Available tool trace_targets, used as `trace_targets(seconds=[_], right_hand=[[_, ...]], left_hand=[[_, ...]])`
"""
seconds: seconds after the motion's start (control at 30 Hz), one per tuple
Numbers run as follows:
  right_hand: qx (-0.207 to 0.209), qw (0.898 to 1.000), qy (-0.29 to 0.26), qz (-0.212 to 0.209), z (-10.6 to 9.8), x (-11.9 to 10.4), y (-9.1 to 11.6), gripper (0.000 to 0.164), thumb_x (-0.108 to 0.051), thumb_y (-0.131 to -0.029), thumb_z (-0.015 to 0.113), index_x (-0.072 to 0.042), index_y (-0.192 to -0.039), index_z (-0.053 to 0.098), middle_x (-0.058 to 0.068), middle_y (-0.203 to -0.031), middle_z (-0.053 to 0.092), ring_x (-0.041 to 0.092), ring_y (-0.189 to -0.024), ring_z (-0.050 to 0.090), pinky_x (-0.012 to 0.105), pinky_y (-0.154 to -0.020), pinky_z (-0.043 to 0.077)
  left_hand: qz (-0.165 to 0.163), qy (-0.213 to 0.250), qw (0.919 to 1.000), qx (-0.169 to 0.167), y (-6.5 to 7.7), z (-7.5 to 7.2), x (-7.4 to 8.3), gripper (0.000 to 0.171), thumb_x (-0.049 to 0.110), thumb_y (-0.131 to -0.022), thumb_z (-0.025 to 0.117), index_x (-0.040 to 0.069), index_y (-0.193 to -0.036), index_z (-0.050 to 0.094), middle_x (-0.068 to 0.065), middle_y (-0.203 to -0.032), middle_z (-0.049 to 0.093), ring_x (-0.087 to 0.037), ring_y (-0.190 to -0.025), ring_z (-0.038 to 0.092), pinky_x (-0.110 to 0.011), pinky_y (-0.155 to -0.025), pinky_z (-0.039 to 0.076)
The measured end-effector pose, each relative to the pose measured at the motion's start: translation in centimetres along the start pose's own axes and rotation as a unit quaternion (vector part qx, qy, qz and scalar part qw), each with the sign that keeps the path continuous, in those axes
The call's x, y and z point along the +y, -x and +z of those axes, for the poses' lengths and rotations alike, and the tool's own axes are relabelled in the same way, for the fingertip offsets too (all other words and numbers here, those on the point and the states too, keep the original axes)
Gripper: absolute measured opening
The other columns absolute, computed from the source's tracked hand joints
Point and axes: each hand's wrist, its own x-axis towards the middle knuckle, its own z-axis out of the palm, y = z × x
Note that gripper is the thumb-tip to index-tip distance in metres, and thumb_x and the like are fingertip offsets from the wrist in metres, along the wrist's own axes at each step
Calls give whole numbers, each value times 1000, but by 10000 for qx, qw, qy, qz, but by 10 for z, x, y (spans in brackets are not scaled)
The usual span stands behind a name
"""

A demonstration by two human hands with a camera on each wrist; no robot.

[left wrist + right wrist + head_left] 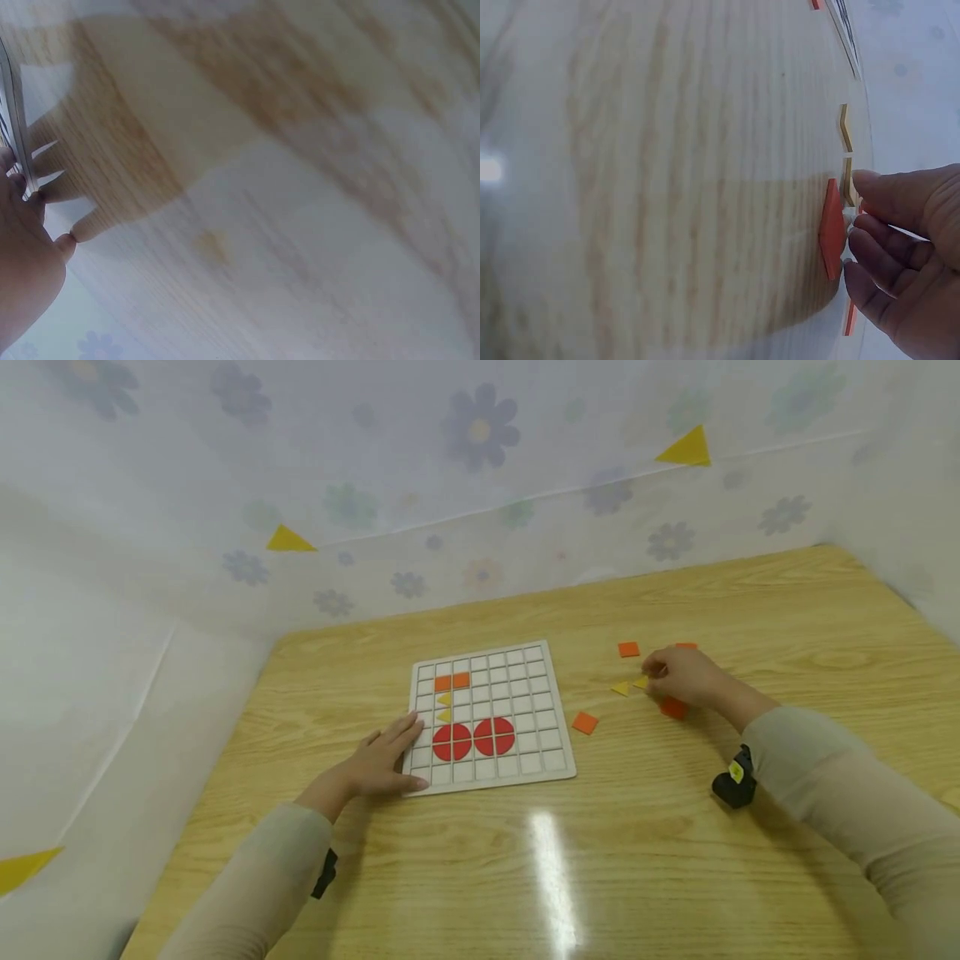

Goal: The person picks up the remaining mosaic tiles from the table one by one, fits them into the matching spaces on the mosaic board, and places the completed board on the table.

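Observation:
My left hand rests at the left edge of the white grid board, fingers spread, thumb on its near corner. On the board lie two red circles, two orange squares side by side and two small yellow triangles. To the right of the board, my right hand is low over loose pieces, its fingers bent. In the right wrist view, a gap shows between thumb and forefinger, with the thumb tip right beside a yellow triangle. An orange piece lies just before the fingers.
Loose orange squares and another yellow triangle lie between the board and my right hand. One more orange square is farther back. A flower-patterned white sheet hangs behind and beside the wooden table.

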Motion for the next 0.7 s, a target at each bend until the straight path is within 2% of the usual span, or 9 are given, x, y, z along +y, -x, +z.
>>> trace_targets(seconds=[0.2, 0.7], right_hand=[[41, 9999, 29, 152, 2, 1, -6, 30, -8, -80, 58, 10, -103, 52, 24, -98, 54, 35, -91, 49, 47, -77, 39], [142, 9998, -99, 119, 2, 2, -6, 20, -6, -79, 60, 6, -91, 51, 17, -86, 53, 28, -78, 49, 41, -67, 40]], left_hand=[[12, -28, 10000, -3, -1, 0, -1, 91, 56, -75, 54, 10, -140, 10, -6, -144, 0, -23, -130, 1, -49, -99, 5], [62, 37, 10000, -5, 1, -3, 3, 91, 54, -75, 55, 9, -139, 10, -8, -144, 2, -25, -129, 2, -48, -99, 4]])
